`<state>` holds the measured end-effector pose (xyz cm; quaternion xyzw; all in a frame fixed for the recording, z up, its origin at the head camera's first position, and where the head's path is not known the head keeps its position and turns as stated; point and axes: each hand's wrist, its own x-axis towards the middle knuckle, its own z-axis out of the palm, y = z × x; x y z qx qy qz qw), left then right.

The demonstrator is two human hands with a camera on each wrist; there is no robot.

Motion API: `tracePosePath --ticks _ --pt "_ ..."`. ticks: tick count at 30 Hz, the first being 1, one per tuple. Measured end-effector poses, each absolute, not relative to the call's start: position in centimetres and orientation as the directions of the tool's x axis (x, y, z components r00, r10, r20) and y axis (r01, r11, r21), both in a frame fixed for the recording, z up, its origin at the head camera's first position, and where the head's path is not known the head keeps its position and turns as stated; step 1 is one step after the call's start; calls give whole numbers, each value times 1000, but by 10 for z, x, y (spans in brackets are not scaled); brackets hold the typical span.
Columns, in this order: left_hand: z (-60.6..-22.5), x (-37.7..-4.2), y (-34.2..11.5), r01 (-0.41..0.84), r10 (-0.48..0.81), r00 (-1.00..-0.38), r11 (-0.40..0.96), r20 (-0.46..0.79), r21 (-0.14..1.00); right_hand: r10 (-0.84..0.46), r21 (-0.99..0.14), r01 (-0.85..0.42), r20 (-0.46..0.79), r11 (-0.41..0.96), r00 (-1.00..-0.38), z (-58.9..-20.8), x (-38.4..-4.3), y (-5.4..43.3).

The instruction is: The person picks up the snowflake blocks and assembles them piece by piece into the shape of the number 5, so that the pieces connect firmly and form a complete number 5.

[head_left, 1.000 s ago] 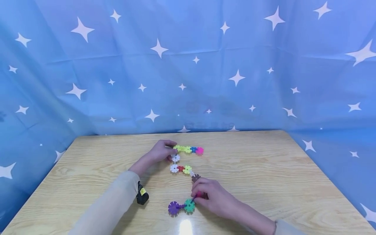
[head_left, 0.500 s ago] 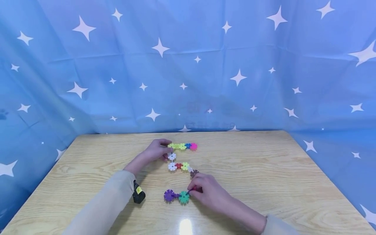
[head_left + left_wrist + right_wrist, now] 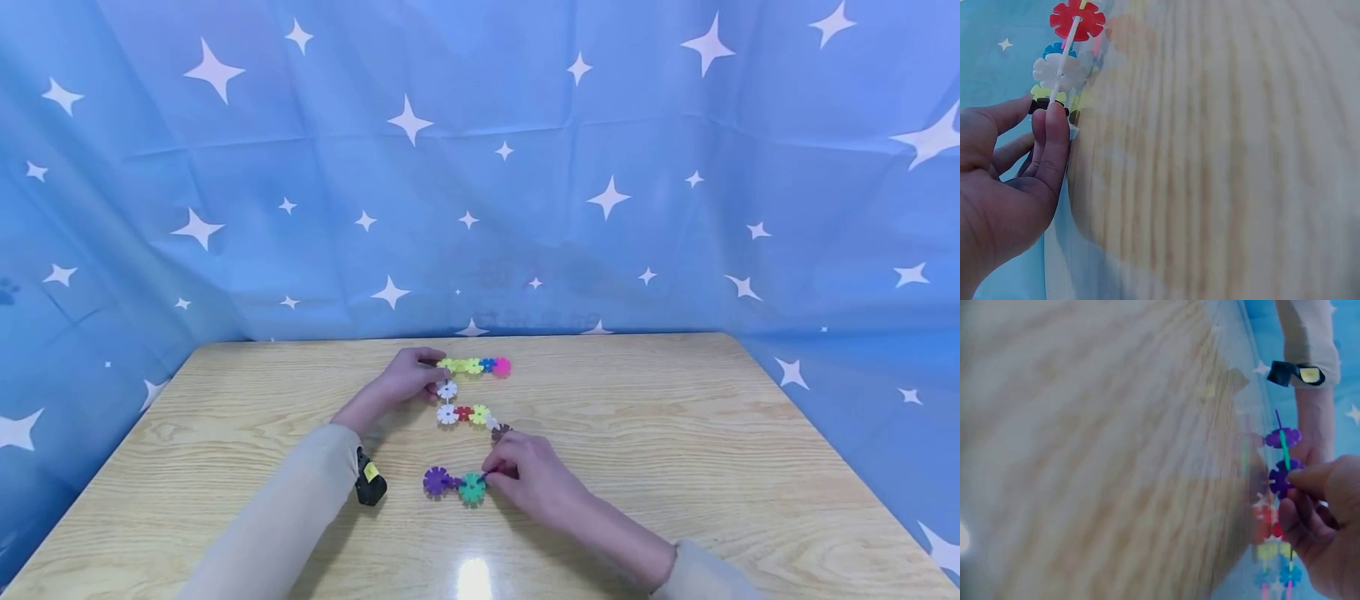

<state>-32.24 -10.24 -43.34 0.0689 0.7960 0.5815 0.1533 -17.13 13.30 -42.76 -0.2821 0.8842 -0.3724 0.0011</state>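
Note:
A chain of notched plastic snowflake discs lies in a zigzag on the table. Its back row ends in a pink disc (image 3: pixel 502 367); white (image 3: pixel 447 414), red (image 3: pixel 464 413) and brown (image 3: pixel 501 432) discs follow, then a green disc (image 3: pixel 472 488) and a purple disc (image 3: pixel 437 481) at the front left. At the back left corner my left hand (image 3: pixel 408 377) pinches a dark disc (image 3: pixel 1052 106) between thumb and fingers. My right hand (image 3: pixel 536 475) pinches the chain's front right bend, on a purple disc (image 3: pixel 1280 480) in the right wrist view. Its fingers hide part of that bend.
The chain rests on a wood-grain table (image 3: pixel 675 400) with a glossy top. Behind it hangs a blue curtain (image 3: pixel 480 183) with white stars. A black wrist device (image 3: pixel 370 481) with a yellow label sits at my left cuff.
Both hands have slid the chain away from me toward the table's back edge, the front row most of all. The grips look the same.

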Motion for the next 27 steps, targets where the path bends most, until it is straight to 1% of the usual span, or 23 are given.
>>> tracePosePath --ticks 7,17,27 --pt "-434 -328 -101 -82 270 -947 314 -171 946 -477 -643 -498 225 582 -849 -431 -177 133" --pt "-437 -332 -100 -115 247 -950 286 -190 951 -460 -653 -489 234 578 -856 -434 -182 133" --pt "-443 -336 -100 -108 215 -963 258 -166 960 -443 -656 -484 245 580 -862 -434 -185 131"
